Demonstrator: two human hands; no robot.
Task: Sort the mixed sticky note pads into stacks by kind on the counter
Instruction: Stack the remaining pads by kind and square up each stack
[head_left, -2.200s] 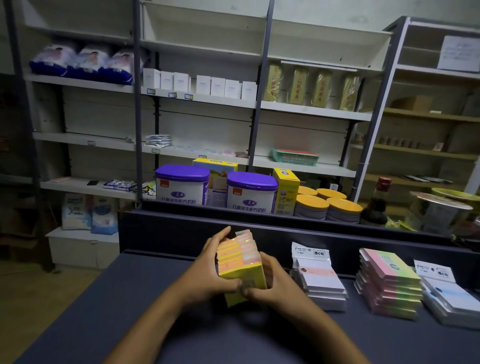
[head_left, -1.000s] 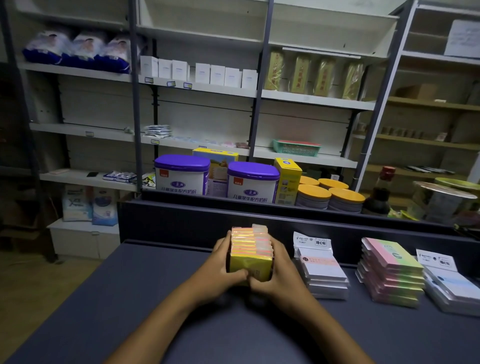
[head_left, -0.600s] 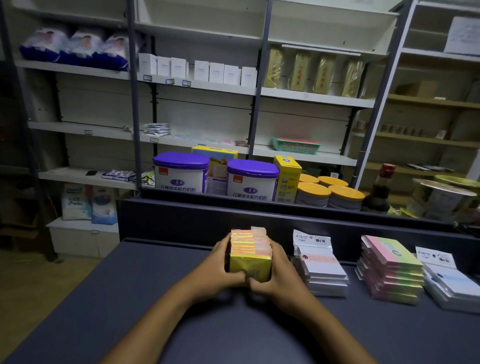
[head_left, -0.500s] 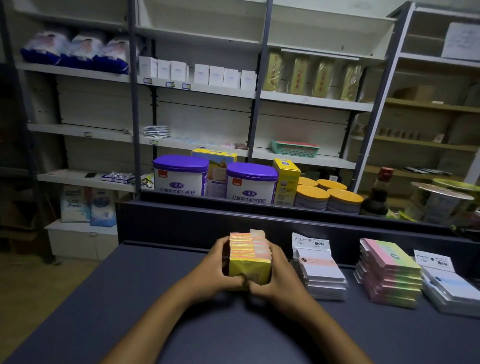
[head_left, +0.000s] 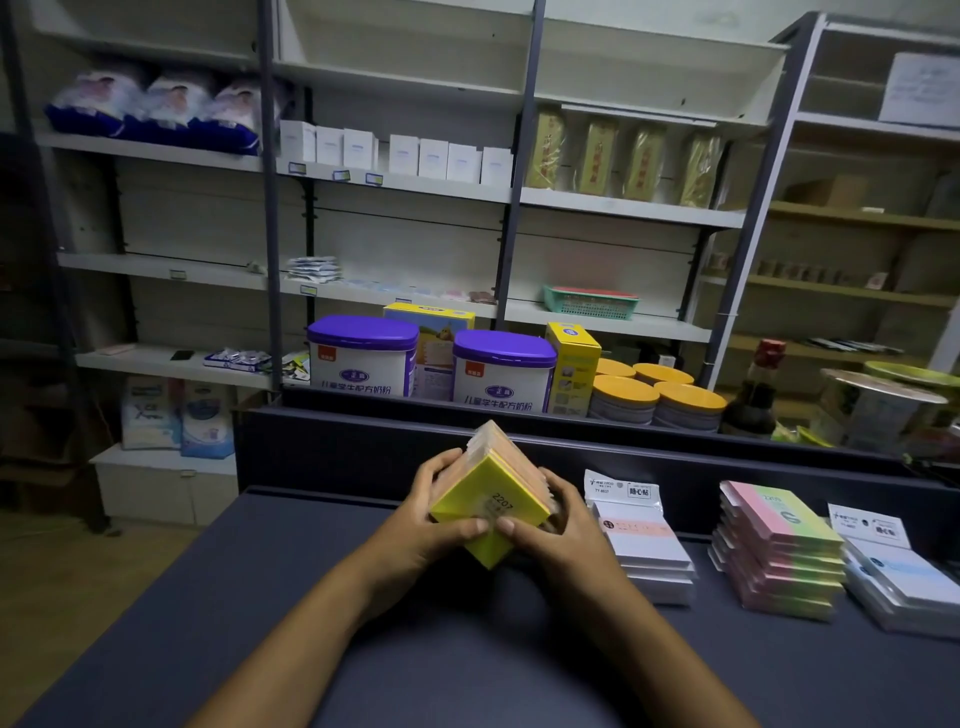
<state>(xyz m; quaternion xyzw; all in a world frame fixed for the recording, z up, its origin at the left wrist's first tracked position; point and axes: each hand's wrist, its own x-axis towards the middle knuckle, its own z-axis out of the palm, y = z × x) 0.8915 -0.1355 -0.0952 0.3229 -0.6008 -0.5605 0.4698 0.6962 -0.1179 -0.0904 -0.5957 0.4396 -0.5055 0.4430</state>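
Three sorted stacks stand on the dark desk (head_left: 260, 597) at right: white pads (head_left: 644, 551), pink-green pads (head_left: 779, 551), blue-white pads (head_left: 898, 577). Left hand (head_left: 415, 525) and right hand (head_left: 561, 525) both grasp the yellow-orange bundle (head_left: 493, 499), tilted above the desk, apparently the last kind to place. Dim shop; stocked shelves (head_left: 623, 208) behind.

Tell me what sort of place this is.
Probably a small shop: a sales counter, shelves carrying price tags and boxed goods, and purple-lidded milk powder tins on display.

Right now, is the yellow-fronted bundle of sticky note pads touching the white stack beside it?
Apart. The head view shows the yellow-fronted bundle separated from the white stack by the right hand.
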